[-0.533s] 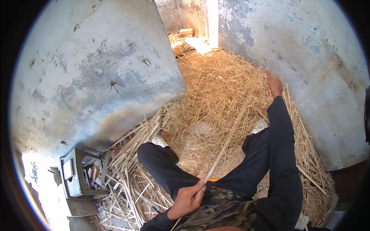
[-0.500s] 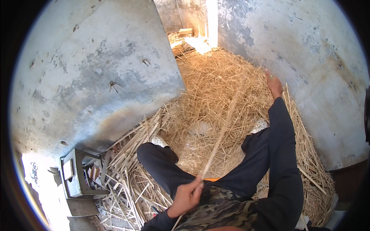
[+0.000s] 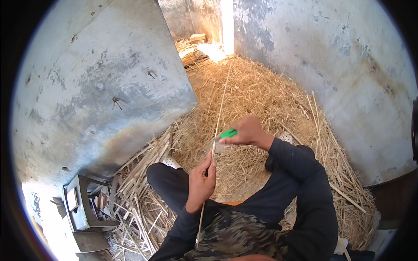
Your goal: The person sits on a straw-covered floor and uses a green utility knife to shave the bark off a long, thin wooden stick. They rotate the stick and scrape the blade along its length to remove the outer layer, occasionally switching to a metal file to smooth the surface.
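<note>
A long thin cane-like stick (image 3: 222, 99) runs upright in front of me, from my waist over the straw heap. My left hand (image 3: 202, 182) pinches it about midway, fingers closed round it. My right hand (image 3: 249, 130) grips a green-handled knife (image 3: 228, 133). Its short blade lies against the stick just above my left fingertips. The exact blade edge is blurred. Where the stick's lower end stops near my lap I cannot make out.
A heap of straw-like shavings (image 3: 261, 87) covers the floor between my legs and beyond. Split sticks lie at left (image 3: 143, 195) and right (image 3: 344, 187). A small wooden stool (image 3: 89, 204) stands at the left. Worn plaster walls (image 3: 313, 65) close in both sides.
My right hand has come back from the far right beside the wall to the stick, and the green knife now shows. My left hand has risen a little, and the stick stands more upright.
</note>
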The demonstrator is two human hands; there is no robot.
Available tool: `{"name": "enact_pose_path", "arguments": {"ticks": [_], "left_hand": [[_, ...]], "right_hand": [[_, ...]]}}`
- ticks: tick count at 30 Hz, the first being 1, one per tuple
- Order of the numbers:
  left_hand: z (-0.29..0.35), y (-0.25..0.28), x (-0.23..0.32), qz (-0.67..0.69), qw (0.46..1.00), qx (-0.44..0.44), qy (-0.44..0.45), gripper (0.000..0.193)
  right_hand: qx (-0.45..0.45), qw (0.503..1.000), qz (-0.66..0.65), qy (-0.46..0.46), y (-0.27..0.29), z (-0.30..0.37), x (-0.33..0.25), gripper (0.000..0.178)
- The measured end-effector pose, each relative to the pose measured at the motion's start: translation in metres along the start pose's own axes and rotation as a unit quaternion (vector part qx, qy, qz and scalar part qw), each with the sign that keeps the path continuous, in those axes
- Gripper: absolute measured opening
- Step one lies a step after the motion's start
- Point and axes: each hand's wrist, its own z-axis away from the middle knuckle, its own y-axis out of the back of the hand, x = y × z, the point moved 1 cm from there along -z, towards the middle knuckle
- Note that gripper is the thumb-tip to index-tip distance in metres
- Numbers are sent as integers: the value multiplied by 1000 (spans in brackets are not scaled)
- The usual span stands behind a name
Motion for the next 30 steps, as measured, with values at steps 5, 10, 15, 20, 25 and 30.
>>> {"name": "enact_pose_path", "arguments": {"ticks": [5, 10, 15, 20, 25, 30], "left_hand": [[12, 6, 36, -153, 988, 0, 5, 37], [9, 12, 45, -199, 980, 4, -17, 42], [27, 12, 48, -210, 977, -30, -26, 43], [27, 15, 44, -220, 973, -33, -66, 42], [20, 20, 34, -233, 971, -13, -46, 41], [31, 15, 39, -226, 972, -41, -47, 42]], "right_hand": [[89, 994, 6, -56, 1, -27, 53, 74], [86, 994, -29, 57, -5, -8, 0, 74], [90, 992, 7, -92, -17, -34, 56, 72], [65, 992, 5, -108, -4, -30, 75, 74], [86, 992, -33, 81, -34, -2, -6, 70], [29, 990, -70, -121, -25, -22, 59, 77]]}}
